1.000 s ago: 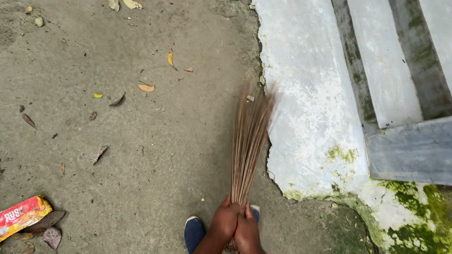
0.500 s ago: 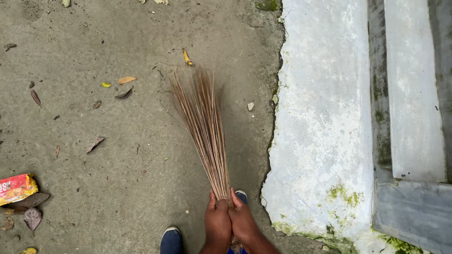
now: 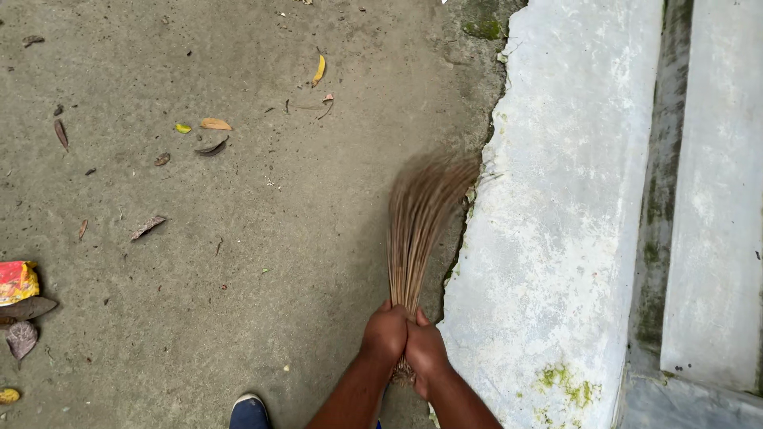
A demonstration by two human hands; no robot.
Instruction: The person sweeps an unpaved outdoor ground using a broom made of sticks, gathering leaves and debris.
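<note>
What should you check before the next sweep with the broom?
1. Both hands grip the broom: left hand and right hand wrapped around it: ok.
2. Bristles sharp enough to judge contact with the ground: broom is blurred: cannot tell.
3. Leaves gathered: scattered: not ok.
4. Wrapper cleared: lying at the left edge: not ok.
5. Shoe clear of the bristles: ok.

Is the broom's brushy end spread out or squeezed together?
Spread out. The brown stick broom fans wide at its blurred tips by the white slab's edge and narrows into both hands.
</note>
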